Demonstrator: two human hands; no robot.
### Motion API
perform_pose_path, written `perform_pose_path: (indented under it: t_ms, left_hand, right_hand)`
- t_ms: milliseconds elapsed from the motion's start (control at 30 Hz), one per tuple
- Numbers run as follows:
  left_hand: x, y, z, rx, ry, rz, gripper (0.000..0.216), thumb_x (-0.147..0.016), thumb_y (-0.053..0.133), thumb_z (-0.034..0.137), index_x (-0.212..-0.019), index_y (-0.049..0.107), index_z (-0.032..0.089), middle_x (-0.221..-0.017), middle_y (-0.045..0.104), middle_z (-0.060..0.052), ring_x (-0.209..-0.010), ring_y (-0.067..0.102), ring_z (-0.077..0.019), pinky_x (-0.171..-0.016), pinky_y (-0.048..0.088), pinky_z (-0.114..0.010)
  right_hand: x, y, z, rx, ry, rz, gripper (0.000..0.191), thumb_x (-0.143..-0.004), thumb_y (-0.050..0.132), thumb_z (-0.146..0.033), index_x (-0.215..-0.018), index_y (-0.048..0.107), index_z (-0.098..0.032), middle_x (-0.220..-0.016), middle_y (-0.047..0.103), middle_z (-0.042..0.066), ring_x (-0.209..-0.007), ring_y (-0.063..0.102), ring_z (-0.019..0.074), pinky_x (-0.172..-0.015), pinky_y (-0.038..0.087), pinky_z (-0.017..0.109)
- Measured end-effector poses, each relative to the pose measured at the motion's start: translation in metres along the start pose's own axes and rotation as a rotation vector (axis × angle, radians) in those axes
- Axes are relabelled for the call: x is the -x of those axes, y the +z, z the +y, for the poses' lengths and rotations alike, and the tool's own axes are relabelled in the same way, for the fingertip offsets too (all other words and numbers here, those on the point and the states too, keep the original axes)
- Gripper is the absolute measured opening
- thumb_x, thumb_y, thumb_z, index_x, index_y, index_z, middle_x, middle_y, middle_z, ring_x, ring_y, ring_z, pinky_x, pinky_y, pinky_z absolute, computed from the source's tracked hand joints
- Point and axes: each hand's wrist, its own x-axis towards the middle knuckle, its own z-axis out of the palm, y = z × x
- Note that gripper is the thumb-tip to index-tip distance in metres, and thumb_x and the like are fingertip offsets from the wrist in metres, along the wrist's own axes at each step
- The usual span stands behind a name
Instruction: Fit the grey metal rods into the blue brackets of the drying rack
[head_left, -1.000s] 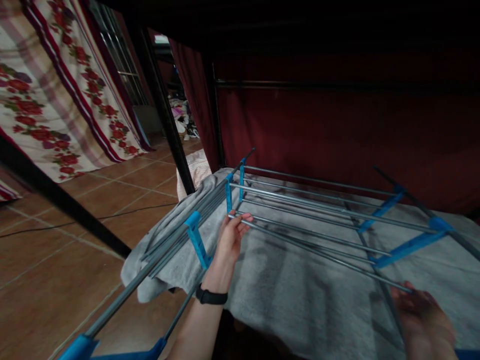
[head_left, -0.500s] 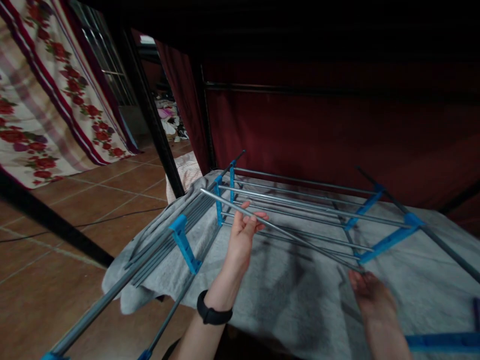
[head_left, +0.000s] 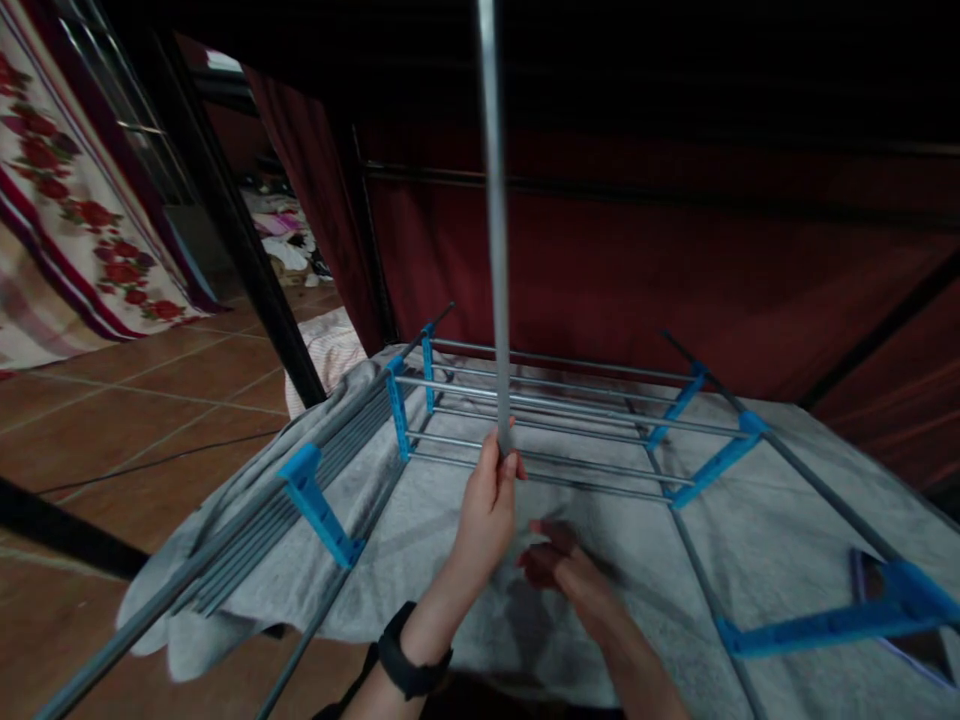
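My left hand [head_left: 487, 505] is closed around the bottom end of a loose grey metal rod [head_left: 493, 230], which stands nearly upright and runs out of the top of the view. My right hand [head_left: 559, 568] sits just to the right of the left hand, low over the grey cloth; it is dark and blurred, so its fingers are unclear. Behind both hands a drying rack [head_left: 570, 420] with grey rails and blue plastic brackets lies on the cloth-covered surface [head_left: 787, 560].
A folded wing of the rack [head_left: 300, 480] hangs over the left edge. A black bed post [head_left: 240, 250] stands at the left, on a brown tiled floor [head_left: 112, 410]. A dark red curtain [head_left: 675, 270] closes the back. A flowered curtain [head_left: 60, 210] hangs far left.
The rod has come out of the rack and swung from lying flat to nearly upright in my left hand. My right hand let go of its far end and moved left beside the left hand.
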Motion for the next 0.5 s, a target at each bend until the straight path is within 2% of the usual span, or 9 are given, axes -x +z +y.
perform_pose_path:
  t_ms: [67,167,333,500]
  left_hand:
    - [-0.006,-0.009,0.0,-0.081,0.056,-0.003,0.042,-0.1,0.059,0.037,-0.141,0.063,0.026,-0.096,0.071,-0.005,-0.098,0.067,-0.0233,-0.1,0.05,-0.035]
    - [-0.016,-0.025,-0.005,-0.221,0.139,-0.097,0.035,-0.097,0.059,0.031,-0.129,0.072,0.026,-0.113,0.074,-0.009,-0.114,0.066,-0.028,-0.106,0.048,-0.039]
    - [-0.024,-0.046,-0.037,-0.568,0.155,-0.285,0.035,-0.097,0.051,0.024,-0.122,0.075,0.026,-0.112,0.078,-0.009,-0.107,0.07,-0.0282,-0.1,0.05,-0.044]
    - [-0.024,-0.061,-0.075,-0.747,0.135,-0.368,0.038,-0.094,0.05,0.018,-0.122,0.076,0.026,-0.115,0.079,-0.008,-0.108,0.071,-0.0288,-0.098,0.051,-0.044]
  right_hand:
    - [-0.006,-0.007,-0.005,0.039,-0.075,0.035,0.048,-0.057,0.09,-0.04,-0.099,0.074,-0.022,-0.068,0.075,0.002,-0.056,0.065,0.0175,-0.053,0.05,0.028]
    - [-0.013,-0.028,-0.021,-0.002,-0.148,0.045,0.046,-0.055,0.094,-0.043,-0.091,0.076,-0.02,-0.073,0.077,0.005,-0.061,0.068,0.0179,-0.057,0.053,0.029]
    - [-0.009,-0.054,-0.053,-0.112,-0.313,0.198,0.047,-0.055,0.093,-0.045,-0.091,0.076,-0.021,-0.079,0.079,0.005,-0.068,0.07,0.0183,-0.067,0.057,0.032]
    - [-0.005,-0.068,-0.07,-0.254,-0.399,0.305,0.042,-0.059,0.089,-0.037,-0.096,0.075,-0.021,-0.088,0.08,0.005,-0.077,0.072,0.0189,-0.072,0.059,0.032]
